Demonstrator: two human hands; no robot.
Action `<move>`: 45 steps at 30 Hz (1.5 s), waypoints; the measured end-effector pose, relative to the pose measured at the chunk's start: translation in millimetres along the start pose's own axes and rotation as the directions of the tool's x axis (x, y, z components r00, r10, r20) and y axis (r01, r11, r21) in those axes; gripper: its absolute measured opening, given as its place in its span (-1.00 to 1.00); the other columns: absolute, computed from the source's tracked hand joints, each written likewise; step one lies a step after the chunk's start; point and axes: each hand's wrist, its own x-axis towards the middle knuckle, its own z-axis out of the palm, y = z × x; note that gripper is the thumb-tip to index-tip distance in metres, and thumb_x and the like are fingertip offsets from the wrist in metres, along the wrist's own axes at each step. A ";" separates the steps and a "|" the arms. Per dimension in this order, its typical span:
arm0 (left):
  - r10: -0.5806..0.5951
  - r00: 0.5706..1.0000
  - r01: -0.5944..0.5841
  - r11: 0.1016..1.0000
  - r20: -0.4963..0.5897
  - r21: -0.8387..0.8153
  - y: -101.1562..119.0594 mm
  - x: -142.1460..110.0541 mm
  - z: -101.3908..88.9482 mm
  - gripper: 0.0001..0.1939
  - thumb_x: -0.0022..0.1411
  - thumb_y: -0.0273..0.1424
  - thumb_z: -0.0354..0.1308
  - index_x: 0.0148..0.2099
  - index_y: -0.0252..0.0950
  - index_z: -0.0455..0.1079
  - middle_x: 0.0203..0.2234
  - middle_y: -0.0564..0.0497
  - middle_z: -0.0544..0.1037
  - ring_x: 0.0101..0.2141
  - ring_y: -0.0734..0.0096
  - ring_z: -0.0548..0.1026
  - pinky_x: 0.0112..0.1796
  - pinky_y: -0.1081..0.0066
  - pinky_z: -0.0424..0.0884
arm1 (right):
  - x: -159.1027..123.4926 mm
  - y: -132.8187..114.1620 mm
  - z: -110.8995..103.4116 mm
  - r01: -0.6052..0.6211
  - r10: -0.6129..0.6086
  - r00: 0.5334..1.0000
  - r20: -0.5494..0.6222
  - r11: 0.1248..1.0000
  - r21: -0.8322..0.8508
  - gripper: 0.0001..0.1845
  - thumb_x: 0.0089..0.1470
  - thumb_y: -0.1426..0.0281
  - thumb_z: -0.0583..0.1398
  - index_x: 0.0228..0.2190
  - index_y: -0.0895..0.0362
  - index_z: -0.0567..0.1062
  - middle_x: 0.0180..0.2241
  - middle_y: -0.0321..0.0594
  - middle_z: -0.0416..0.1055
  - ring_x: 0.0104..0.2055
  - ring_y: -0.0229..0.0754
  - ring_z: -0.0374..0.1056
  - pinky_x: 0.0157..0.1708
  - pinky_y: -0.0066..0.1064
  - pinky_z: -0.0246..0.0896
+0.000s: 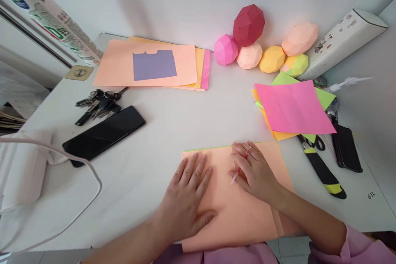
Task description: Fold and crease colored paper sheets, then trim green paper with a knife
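A peach paper sheet (247,210) lies at the table's near edge, with a green sheet edge showing under its top. My left hand (188,198) rests flat on its left part, fingers stretched out and apart. My right hand (255,171) lies on the sheet's upper middle, fingers curled round a red pen (240,166) whose tip points down-left onto the paper.
Folded coloured squares (293,107) lie at right, scissors (321,167) and a black device (348,148) beside them. Paper polyhedra (249,24) stand at the back. A paper stack with a purple cutout (154,65) lies back left; keys (99,103), phone (103,134), white cable (89,173) at left.
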 end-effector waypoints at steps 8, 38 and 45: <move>0.018 1.000 -0.018 1.000 0.008 0.014 -2.0 0.7 -0.3 -0.06 0.21 0.12 -0.08 0.39 -0.42 -0.17 0.34 -0.33 -0.08 0.31 -0.23 -0.16 0.22 -0.09 -0.16 | -1.7 0.2 3.8 0.023 -0.021 0.998 -0.055 0.999 0.037 -0.75 0.19 0.40 0.08 -0.07 0.16 0.30 0.09 0.07 0.29 0.13 0.07 0.20 0.11 0.10 0.18; 0.008 0.999 -0.010 0.999 0.046 0.046 1.0 4.6 -5.4 -0.11 0.22 0.14 -0.14 0.34 -0.45 0.02 0.33 -0.35 -0.06 0.31 -0.24 -0.18 0.21 -0.08 -0.19 | -0.6 2.1 3.7 0.038 -0.035 0.998 -0.047 0.998 0.058 -0.78 0.15 0.45 0.12 -0.13 0.21 0.33 0.11 0.14 0.27 0.16 0.10 0.15 0.11 0.07 0.21; 0.002 1.000 -0.004 0.998 0.030 0.058 1.0 3.6 -3.3 -0.08 0.20 0.15 -0.12 0.35 -0.45 0.00 0.32 -0.38 -0.04 0.30 -0.26 -0.16 0.20 -0.09 -0.18 | -2.3 2.0 4.3 0.034 -0.032 0.999 -0.044 0.998 0.052 -0.77 0.17 0.43 0.10 -0.11 0.20 0.33 0.11 0.13 0.27 0.16 0.10 0.16 0.11 0.08 0.21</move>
